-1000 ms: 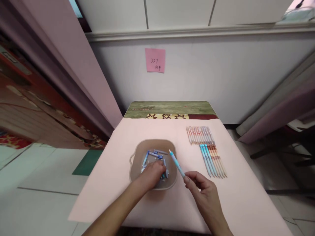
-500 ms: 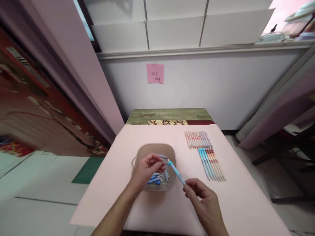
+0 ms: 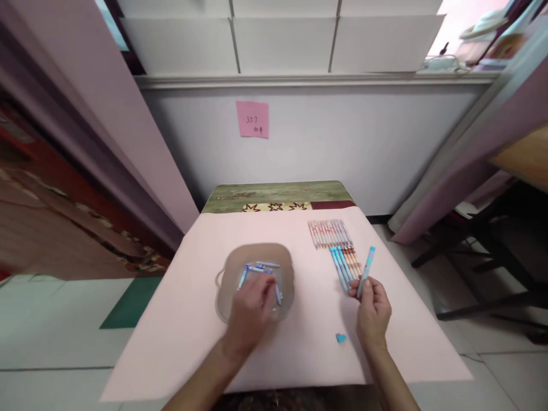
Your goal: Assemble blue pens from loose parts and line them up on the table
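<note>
My right hand (image 3: 373,311) grips a light blue pen (image 3: 367,267) near its lower end, tilted with the bright blue end up. It is beside the right end of a row of blue pens (image 3: 339,267). My left hand (image 3: 253,305) reaches into a beige plastic bin (image 3: 228,285); motion blurs its fingers, and what they hold, if anything, is hidden. Several blue and lilac pen parts (image 3: 269,264) lie in the bin around it. A small turquoise piece (image 3: 341,338) rests on the table left of my right wrist.
Orange-brown pens (image 3: 351,260) lie next to the blue ones, with a row of clear, red-patterned pens (image 3: 329,233) behind. A pale pink cover (image 3: 188,331) spreads over the table. A pink note (image 3: 252,120) is stuck to the wall beyond.
My right hand has carried the blue pen rightward to the pen rows. My left hand has left the pen's top and lowered into the bin. The turquoise piece now shows on the table.
</note>
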A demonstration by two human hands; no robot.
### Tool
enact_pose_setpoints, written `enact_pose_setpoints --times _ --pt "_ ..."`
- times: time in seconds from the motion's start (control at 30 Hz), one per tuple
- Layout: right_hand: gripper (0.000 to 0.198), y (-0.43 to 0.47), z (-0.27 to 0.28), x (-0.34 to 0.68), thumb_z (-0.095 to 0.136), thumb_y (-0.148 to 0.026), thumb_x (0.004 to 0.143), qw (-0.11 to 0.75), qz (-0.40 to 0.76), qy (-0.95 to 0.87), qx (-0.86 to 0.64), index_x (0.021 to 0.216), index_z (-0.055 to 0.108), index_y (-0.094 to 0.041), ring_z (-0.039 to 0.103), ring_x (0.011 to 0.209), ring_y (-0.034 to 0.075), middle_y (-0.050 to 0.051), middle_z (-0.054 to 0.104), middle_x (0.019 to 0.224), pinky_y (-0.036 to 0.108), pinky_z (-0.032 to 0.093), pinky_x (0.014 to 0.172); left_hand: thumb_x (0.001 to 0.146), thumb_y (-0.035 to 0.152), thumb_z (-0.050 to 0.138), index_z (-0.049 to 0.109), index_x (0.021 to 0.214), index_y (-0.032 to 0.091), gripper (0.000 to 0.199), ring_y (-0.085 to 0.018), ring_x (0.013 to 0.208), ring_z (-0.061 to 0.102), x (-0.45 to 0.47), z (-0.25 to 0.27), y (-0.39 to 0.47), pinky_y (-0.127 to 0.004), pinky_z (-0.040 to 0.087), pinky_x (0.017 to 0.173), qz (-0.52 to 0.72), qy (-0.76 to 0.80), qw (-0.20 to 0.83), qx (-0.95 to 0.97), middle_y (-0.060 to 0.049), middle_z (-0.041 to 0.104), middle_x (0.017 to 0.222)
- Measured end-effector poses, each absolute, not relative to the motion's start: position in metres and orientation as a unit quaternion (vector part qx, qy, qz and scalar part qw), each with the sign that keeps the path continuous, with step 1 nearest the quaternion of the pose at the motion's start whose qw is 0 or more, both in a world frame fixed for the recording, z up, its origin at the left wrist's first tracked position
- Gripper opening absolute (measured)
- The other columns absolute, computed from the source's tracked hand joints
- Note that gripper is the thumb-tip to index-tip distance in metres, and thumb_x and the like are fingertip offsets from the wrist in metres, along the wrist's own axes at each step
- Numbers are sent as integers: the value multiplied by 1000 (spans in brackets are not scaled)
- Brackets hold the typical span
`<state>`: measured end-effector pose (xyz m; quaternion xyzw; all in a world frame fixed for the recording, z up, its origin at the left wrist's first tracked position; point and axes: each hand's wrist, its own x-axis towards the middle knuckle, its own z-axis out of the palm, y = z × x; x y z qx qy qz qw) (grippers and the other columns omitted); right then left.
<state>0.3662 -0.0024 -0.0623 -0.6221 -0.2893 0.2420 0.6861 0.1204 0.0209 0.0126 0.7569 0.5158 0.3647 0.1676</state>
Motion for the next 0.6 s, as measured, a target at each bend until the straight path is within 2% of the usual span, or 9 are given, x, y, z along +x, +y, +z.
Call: enact_pose_setpoints --times 0.07,0.17,0.27,0.37,0.43,0.5,0.6 --pt "29 -1 -76 375 51 -46 89 708 202 -262 -624 91 52 -17 53 57 11 0 60 74 26 47 60 88 19 47 62 98 23 18 -19 87 60 149 -2 -4 -32 46 81 326 389 206 837 -7 65 92" --pt "27 2 -90 376 46 -46 92 720 182 -247 -622 96 48 -19 51 56 10 -2 58 75 24 45 59 88 19 48 61 97 22 16 -18 79 58 192 -32 -29 -30 47 73 256 263 230 901 -6 61 84" --pt "27 2 -94 373 46 -46 92 724 186 -249 -616 96 48 -19 50 55 9 -3 57 75 24 45 58 87 19 51 57 103 21 17 -20 84 57 221 -59 -34 -32 48 72 218 278 207 912 -7 59 92" --pt "28 1 -94 373 48 -46 91 725 198 -256 -608 94 49 -18 49 53 9 -3 57 72 23 44 55 87 13 48 56 90 19 10 -20 81 55 234 -78 -33 -33 47 70 196 276 171 925 -6 57 85" --pt "28 1 -94 374 50 -46 91 724 207 -262 -604 92 50 -18 49 53 9 -3 57 72 23 44 54 87 10 45 55 82 18 13 -20 78 55 236 -83 -34 -32 47 70 201 258 166 930 -6 57 79" --pt "29 1 -96 373 52 -46 90 718 215 -271 -604 93 51 -18 49 53 9 -2 58 72 23 45 55 88 10 44 55 81 18 15 -19 76 56 232 -81 -36 -32 47 69 227 254 193 920 -6 58 78" --pt "34 -3 -96 371 55 -48 87 697 215 -302 -614 97 54 -16 54 56 11 0 61 72 24 48 57 88 16 46 57 88 19 11 -18 77 60 213 -61 -31 -30 48 69 311 323 291 845 -7 62 82"
